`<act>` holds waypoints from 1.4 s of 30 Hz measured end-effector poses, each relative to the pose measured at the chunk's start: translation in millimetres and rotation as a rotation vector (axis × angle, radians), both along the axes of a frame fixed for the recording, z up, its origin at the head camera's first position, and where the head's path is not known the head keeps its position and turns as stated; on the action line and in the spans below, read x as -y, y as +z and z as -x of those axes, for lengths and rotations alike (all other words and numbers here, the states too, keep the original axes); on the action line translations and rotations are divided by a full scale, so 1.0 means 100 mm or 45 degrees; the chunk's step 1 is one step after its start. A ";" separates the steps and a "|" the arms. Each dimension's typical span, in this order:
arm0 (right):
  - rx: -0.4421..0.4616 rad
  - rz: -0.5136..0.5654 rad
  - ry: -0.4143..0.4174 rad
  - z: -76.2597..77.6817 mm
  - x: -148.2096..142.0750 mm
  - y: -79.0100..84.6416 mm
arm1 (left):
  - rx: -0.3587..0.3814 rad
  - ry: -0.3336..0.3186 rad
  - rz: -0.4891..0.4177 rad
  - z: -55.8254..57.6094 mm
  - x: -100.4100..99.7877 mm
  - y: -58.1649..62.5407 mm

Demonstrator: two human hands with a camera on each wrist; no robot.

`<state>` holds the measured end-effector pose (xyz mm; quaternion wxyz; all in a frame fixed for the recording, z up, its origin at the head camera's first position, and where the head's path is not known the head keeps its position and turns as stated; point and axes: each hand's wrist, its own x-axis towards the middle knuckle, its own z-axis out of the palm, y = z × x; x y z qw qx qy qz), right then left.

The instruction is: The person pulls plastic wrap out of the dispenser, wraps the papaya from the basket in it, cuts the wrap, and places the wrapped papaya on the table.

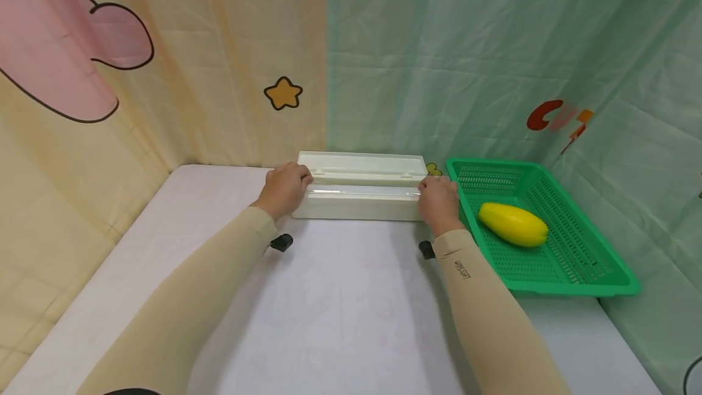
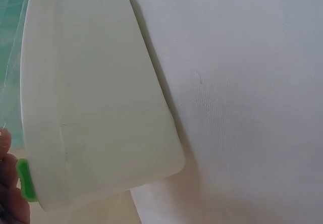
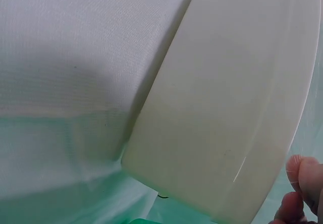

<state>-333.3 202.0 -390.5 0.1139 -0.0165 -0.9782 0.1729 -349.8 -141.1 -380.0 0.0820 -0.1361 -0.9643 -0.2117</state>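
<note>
A long white cling film dispenser (image 1: 359,207) lies across the far part of the table with its lid (image 1: 362,163) raised behind it. Clear cling film (image 1: 364,190) shines along its top edge and also shows beside the box in both wrist views. At the left end, my left hand (image 1: 285,189) pinches the film; its fingers (image 2: 7,178) appear close to a green tab (image 2: 26,180) on the box. My right hand (image 1: 439,201) pinches the film at the other end, thumb and fingertip (image 3: 309,176) together. The film's edge is hard to make out.
To the right of my right hand stands a green perforated basket (image 1: 576,289) holding a yellow papaya-shaped fruit (image 1: 513,224). A white cloth covers the table (image 1: 340,316). Printed curtains (image 1: 466,66) hang directly behind the dispenser and along both sides.
</note>
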 end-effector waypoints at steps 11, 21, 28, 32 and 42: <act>0.128 0.237 -0.060 0.02 0.02 0.08 | 0.063 -0.008 -0.128 -0.03 0.01 0.09; -0.013 0.514 -0.089 -0.01 0.02 0.15 | 0.047 -0.012 -0.224 -0.06 0.01 0.22; -0.081 0.548 -0.091 -0.07 0.04 0.24 | 0.022 -0.013 -0.273 -0.07 0.02 0.29; -0.134 0.568 -0.084 -0.08 0.03 0.28 | -0.008 -0.022 -0.304 -0.08 0.01 0.34; -0.184 0.590 -0.106 -0.15 0.03 0.45 | -0.101 -0.059 -0.351 -0.15 -0.02 0.51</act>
